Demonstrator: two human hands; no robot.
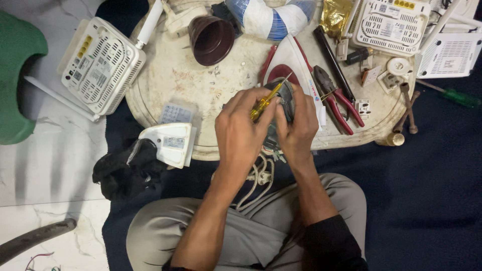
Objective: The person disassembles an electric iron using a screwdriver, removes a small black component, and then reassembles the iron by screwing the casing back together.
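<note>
My left hand (241,133) is closed around a small yellow-handled screwdriver (266,99), its thin blade angled up toward the upper right, tip over the back end of the clothes iron (291,62). My right hand (297,128) is clamped on the iron's dark rear housing (287,95), thumb and fingers wrapped round it, at the middle of the frame, at the near edge of the round worktop (170,75).

I judge the iron heavy and stiff, its white shell smooth and likely slippery, so the chunky dark rear section is the better place to hold; the body stretches away from my grip toward the top of the frame. The screwdriver looks light and rigid, and pinching it near the handle's middle steadies the tip. The white cord (258,175) hangs limp from the iron, below my hands, into my lap.

Right of the iron lie red-handled pliers (341,100). A white router (103,65) sits at upper left, and a brown funnel-shaped cup (211,39) above my hands.
</note>
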